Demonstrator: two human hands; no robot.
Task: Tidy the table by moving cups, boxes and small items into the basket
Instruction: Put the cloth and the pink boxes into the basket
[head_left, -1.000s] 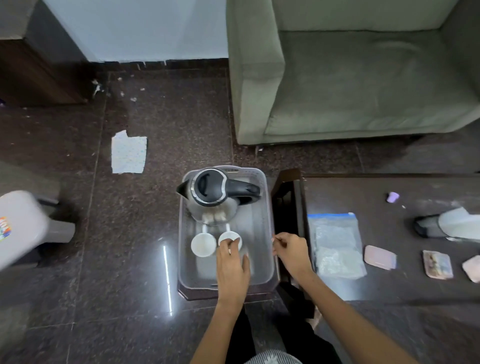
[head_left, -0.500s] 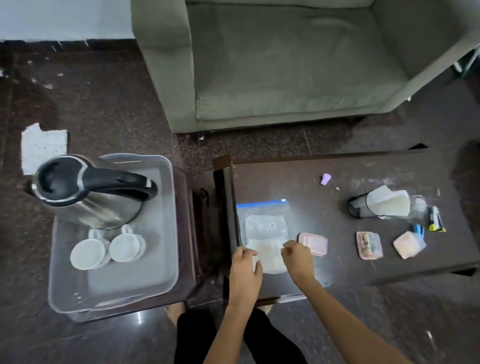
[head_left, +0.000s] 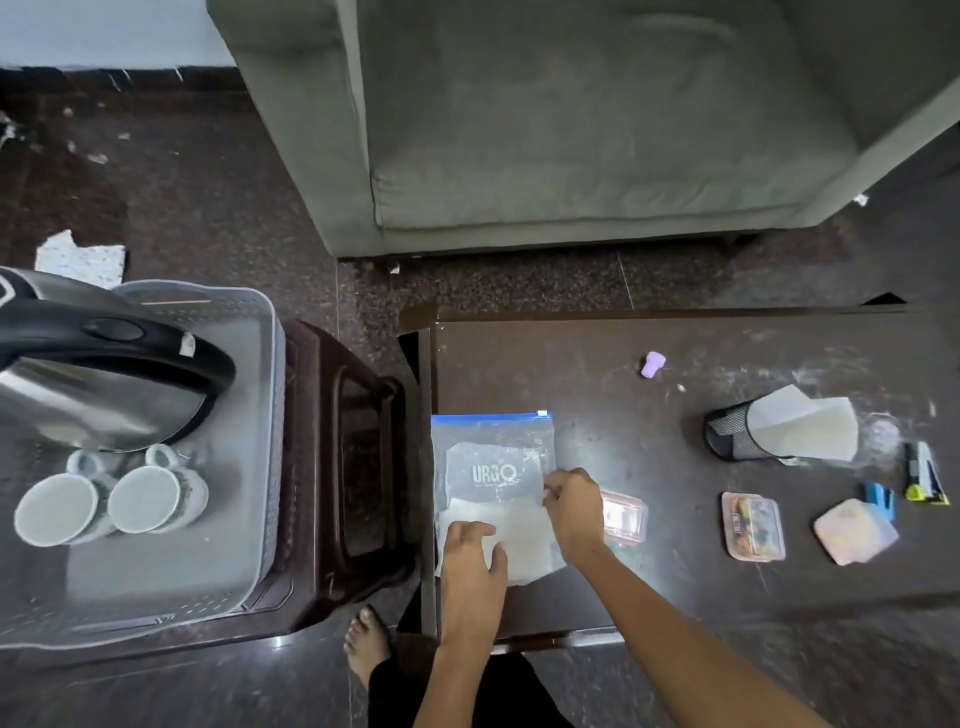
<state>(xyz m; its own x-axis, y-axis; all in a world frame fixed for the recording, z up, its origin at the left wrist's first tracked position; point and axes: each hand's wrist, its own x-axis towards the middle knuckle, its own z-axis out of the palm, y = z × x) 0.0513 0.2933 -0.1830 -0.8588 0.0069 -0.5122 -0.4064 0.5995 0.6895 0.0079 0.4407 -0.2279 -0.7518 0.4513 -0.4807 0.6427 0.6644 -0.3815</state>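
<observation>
- Head view: both hands have left the basket (head_left: 270, 364) and now work at the near-left corner of the table (head_left: 571, 374), so the cups look done and the next item is being taken up.
- The two cups (head_left: 104, 501) lie on their sides in the basket beside the kettle (head_left: 98, 374); a second ago the left hand was at one of them there.
- The left hand (head_left: 472, 564) lies on the near end of the clear zip bag (head_left: 493, 467), fingers spread and fairly flat, pressing it rather than gripping, as far as I can tell.
- The right hand (head_left: 571, 501) has its fingers curled at the bag's right edge in what looks like a pinch. Half a second ago it sat lower, near the bag's near-right corner.
- The bag is flat on the table, not yet lifted; my judgement is that it is the next thing bound for the basket.
- Waiting on the table: a pink lidded box (head_left: 623, 517) just beside the right hand, a second small box (head_left: 753, 526), a pale pink pad (head_left: 854, 530), a purple cap (head_left: 653, 363), a mesh holder (head_left: 732, 431) lying over with paper in it, and blue and yellow bits at the far right.
- Most of the tidying is therefore still ahead.
</observation>
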